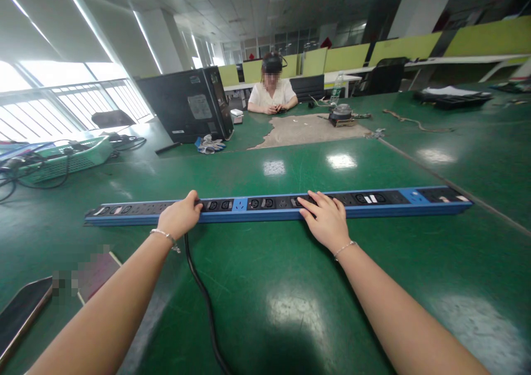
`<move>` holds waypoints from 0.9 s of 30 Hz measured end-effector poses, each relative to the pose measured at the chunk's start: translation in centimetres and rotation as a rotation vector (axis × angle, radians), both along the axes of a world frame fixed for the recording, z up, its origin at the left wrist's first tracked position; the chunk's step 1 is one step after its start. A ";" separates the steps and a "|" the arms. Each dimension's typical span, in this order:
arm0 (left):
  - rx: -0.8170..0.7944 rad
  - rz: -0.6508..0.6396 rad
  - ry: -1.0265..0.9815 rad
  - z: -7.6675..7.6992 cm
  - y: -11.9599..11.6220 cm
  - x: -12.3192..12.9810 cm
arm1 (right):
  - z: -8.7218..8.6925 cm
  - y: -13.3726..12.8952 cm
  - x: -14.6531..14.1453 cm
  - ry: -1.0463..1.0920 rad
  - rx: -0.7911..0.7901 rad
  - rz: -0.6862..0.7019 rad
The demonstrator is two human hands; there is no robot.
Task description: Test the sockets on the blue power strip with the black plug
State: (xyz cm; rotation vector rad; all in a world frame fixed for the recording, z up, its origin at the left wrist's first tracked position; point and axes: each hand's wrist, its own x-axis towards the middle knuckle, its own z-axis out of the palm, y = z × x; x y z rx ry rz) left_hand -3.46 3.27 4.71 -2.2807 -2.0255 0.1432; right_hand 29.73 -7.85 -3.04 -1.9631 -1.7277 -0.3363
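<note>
A long blue power strip (219,217) with rows of black sockets lies across the green table. My left hand (180,215) is closed at its left half, over the sockets. A black power cord (204,292) comes out beneath that hand and runs down to the bottom edge of the view; its end is hidden by my fingers, so I cannot tell if it sits in a socket. My right hand (327,220) lies on the strip right of the middle, fingers spread over the sockets and near side.
The green table (265,270) carries a phone-like dark object (25,311) at lower left. A green basket of cables (62,162), a black computer case (186,107) and gloves (210,144) stand beyond. Across the table sits a person (271,93), near a water bottle (336,90).
</note>
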 end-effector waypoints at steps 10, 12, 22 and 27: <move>0.295 0.096 -0.402 4.0 -1.3 0.1 | -0.3 0.2 0.2 0.009 0.030 0.000; 0.239 0.022 -0.441 4.8 -1.5 1.2 | -0.4 0.2 0.2 0.005 0.035 -0.003; -0.035 -0.130 -0.452 0.5 -1.6 7.6 | -0.4 0.2 0.2 -0.005 0.030 0.003; 0.010 -0.121 -0.351 0.6 -1.6 8.6 | -0.3 0.2 0.2 0.006 0.022 0.006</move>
